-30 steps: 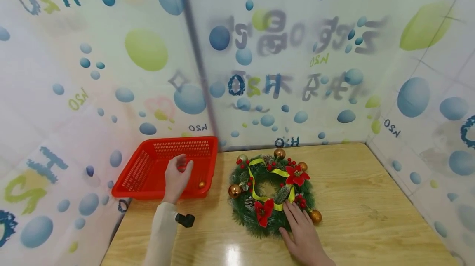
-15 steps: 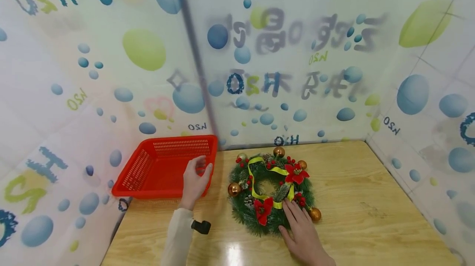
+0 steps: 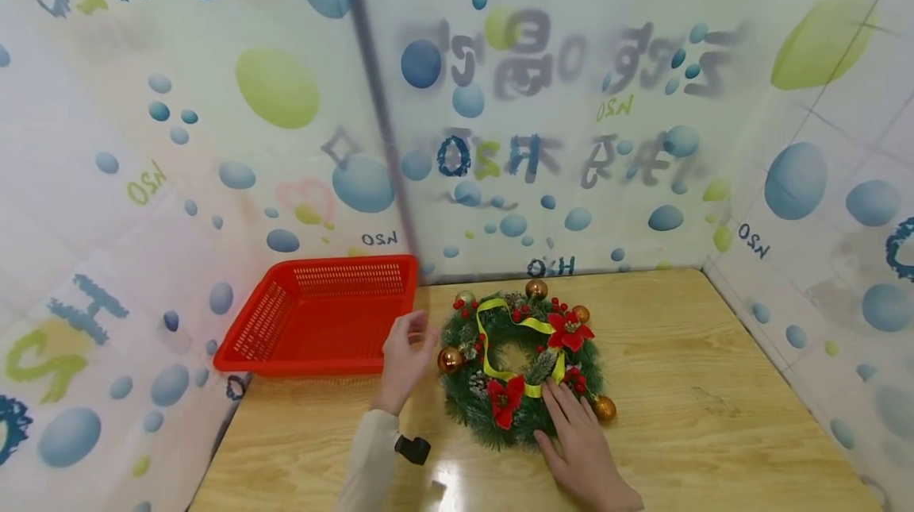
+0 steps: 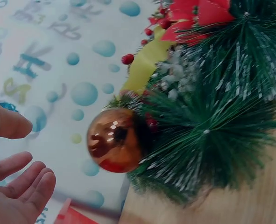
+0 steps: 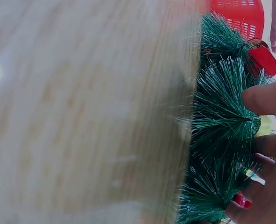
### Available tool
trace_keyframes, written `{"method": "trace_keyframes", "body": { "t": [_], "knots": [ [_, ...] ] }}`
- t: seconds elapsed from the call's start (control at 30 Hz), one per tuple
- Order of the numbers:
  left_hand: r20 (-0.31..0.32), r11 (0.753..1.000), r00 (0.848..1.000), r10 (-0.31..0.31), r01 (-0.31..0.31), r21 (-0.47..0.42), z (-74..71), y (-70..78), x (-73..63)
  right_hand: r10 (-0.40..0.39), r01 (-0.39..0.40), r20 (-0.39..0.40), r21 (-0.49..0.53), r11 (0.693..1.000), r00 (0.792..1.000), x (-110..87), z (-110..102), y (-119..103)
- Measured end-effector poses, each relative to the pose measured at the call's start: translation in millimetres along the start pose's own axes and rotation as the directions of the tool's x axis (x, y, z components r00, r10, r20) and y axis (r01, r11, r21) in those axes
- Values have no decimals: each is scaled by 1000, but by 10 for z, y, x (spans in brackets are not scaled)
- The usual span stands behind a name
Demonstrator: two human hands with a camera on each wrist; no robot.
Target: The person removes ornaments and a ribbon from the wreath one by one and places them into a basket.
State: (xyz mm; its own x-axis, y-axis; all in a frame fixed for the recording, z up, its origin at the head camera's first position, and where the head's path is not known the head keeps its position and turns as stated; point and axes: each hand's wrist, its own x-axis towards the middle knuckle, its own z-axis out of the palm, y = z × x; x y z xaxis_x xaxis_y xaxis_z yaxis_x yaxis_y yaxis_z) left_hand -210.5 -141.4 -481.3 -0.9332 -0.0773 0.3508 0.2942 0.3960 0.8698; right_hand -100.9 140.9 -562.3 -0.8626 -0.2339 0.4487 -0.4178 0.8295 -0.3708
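A green wreath lies on the table, trimmed with red flowers, copper-gold balls, red berries, pine cones and a yellow-green ribbon. My right hand rests on its near right side, fingers extended over the greenery and touching the ribbon's end. Between the basket and the wreath hovers my left hand, its fingers loosely bent with nothing between them. The left wrist view shows that hand apart from a shiny copper ball on the wreath's edge.
A red plastic basket with slotted walls stands at the table's back left. The wooden table extends to the right of the wreath. Printed walls with blue and green spots enclose the back and sides.
My left hand has moved right, from over the basket to beside the wreath. A small gold ball seen in the basket earlier is out of sight now. My right hand has stayed on the wreath.
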Motion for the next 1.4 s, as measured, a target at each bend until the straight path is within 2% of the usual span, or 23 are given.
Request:
{"method": "trace_keyframes", "body": {
  "t": [0.13, 0.5, 0.7, 0.97, 1.2, 1.4],
  "knots": [
    [22, 1000, 1000, -20, 21, -3, 57, 0, -50, 6, -6, 13, 5, 1000, 1000, 3, -2, 1],
    [21, 1000, 999, -27, 27, -8, 191, -94, -164, 18, -19, 37, 19, 1000, 999, 5, -8, 1],
    [35, 999, 998, -49, 48, 25, 260, -134, -218, 29, -29, 51, 15, 999, 998, 3, -8, -3],
    [47, 1000, 999, -18, 18, 14, 302, -155, -272, 29, -30, 50, 22, 999, 998, 9, -2, 6],
    [72, 999, 996, -49, 49, 1, 345, -202, -341, 18, -19, 43, 24, 1000, 999, 3, 9, 13],
    [67, 1000, 998, -6, 6, 3, 390, -269, -403, 23, -24, 45, 20, 1000, 999, 6, -1, 4]
  ]
}}
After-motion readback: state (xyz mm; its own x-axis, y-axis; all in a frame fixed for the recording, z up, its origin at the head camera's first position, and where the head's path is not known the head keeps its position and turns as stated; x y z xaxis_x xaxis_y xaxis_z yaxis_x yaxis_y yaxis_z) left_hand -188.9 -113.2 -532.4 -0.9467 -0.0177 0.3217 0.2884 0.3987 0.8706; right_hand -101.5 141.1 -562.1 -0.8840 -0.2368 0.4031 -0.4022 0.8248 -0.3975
